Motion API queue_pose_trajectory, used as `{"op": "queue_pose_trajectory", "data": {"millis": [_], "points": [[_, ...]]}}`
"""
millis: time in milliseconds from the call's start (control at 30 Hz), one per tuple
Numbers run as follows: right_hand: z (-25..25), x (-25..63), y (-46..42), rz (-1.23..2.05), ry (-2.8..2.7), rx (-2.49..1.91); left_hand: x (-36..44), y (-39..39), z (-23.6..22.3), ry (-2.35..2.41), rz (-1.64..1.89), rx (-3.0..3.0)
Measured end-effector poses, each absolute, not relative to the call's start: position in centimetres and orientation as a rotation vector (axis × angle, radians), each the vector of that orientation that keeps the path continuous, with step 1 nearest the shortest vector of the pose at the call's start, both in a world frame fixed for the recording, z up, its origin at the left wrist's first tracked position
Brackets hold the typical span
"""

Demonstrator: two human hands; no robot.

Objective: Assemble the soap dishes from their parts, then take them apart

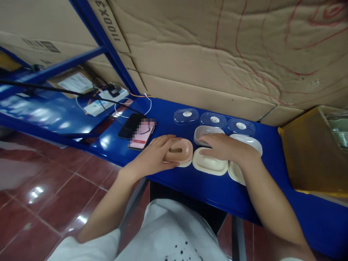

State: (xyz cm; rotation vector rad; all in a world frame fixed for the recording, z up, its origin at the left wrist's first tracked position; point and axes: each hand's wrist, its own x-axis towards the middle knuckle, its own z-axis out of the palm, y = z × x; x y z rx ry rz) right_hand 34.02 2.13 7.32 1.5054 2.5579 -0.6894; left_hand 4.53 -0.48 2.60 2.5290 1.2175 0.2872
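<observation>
White shirt (163,228), left grip (154,156) around peach dish (186,150), right grip (221,145) unclear, over cream dish (209,166)

On the far side, there are three clear lids (179,117) (208,121) (233,127), each with one round label (187,114); nearer, two pale bowls (199,139) (254,143); nearest, two cream trays (210,167) (235,174) and one peach slotted piece (185,149) at left. Farther left, two phone-like devices (129,126) (140,142); two hands (159,151) (220,145) in all.

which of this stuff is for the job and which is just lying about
Seemingly for the job:
pink dish, left hand around it
grey dish, right hand over it
cream dishes
white dish
clear lids

Likely just lying about:
dark phone
lit phone
brown box
</observation>
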Motion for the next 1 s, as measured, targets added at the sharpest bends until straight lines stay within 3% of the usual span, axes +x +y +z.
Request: {"op": "queue_pose_trajectory", "data": {"millis": [633,900,1000], "points": [[7.6,31.5,0.7,-0.616,2.569,1.404,4.8,0.0,0.9,1.183,0.171,2.515],[8.2,32.6,1.5,-0.512,2.463,1.551,6.3,5.4,1.4,1.098,0.243,2.513],[8.5,32.9,1.6,-0.523,2.479,1.554,8.3,9.1,2.1,1.291,0.291,2.569]]}}
